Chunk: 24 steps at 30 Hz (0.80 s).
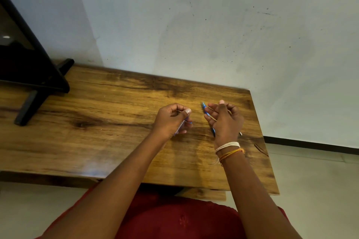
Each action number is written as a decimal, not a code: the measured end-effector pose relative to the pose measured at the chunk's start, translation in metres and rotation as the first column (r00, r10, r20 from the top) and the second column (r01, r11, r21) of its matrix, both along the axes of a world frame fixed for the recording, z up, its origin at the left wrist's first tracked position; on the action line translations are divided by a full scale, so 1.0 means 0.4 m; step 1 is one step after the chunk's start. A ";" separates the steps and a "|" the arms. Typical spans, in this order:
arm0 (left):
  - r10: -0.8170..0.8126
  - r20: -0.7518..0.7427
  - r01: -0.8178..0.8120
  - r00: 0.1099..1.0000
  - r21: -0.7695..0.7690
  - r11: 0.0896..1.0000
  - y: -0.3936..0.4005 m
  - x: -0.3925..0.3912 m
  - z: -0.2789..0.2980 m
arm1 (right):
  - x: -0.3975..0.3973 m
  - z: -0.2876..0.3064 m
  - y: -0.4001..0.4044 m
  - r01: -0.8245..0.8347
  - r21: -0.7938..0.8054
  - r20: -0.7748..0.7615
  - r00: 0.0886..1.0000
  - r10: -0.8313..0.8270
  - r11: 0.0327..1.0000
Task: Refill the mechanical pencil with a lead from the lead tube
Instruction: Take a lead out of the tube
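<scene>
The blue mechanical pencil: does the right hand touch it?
Touching. The head view shows the right hand with fingers curled round the blue mechanical pencil.

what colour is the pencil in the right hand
Blue, seen in the head view: the mechanical pencil held in the right hand.

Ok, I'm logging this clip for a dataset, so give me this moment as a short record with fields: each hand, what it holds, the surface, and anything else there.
left hand: fingers curled round a slim, partly bluish tube, probably the lead tube
right hand: grips the blue mechanical pencil, one end pointing away from the person
hands: apart, above the table
surface: wooden table against a pale wall
other: black stand at the table's left end; thread bands on the right wrist
lead: too thin to tell
</scene>
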<state>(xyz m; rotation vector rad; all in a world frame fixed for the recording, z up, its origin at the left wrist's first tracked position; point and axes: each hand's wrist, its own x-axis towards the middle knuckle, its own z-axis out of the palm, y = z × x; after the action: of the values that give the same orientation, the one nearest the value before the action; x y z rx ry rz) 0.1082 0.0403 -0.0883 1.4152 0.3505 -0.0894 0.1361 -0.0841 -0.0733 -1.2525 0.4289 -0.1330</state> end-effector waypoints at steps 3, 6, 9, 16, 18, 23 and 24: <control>0.007 0.014 -0.007 1.000 -0.009 1.000 -0.001 0.004 -0.005 | 0.001 -0.001 -0.007 -0.010 0.034 -0.003 1.000 0.011 0.999; 0.013 0.024 -0.013 1.000 -0.004 1.000 0.001 0.007 -0.010 | 0.001 -0.002 -0.010 -0.007 0.049 -0.028 1.000 0.008 0.999; 0.016 0.025 -0.016 1.000 0.017 1.000 0.008 0.009 -0.014 | 0.002 -0.003 -0.012 -0.006 0.082 -0.079 0.997 0.012 0.997; 0.122 0.025 -0.125 0.992 0.193 0.973 0.029 0.020 -0.033 | 0.003 -0.014 -0.019 -0.069 0.133 -0.177 0.980 0.092 0.989; 0.134 0.031 -0.137 0.991 0.228 0.964 0.030 0.022 -0.041 | 0.005 -0.017 -0.018 -0.083 0.124 -0.197 0.975 0.106 0.989; 0.157 0.065 -0.170 0.985 0.328 0.929 0.030 0.025 -0.059 | 0.006 -0.026 -0.021 -0.115 0.110 -0.213 0.968 0.136 0.987; 0.155 0.062 -0.167 0.986 0.362 0.917 0.030 0.026 -0.064 | 0.007 -0.027 -0.022 -0.115 0.107 -0.214 0.967 0.136 0.988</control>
<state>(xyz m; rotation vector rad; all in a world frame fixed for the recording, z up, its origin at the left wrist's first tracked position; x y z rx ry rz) 0.1186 0.0521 -0.1138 1.7486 0.4739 0.1420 0.1390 -0.0931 -0.0843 -1.2026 0.5398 0.1345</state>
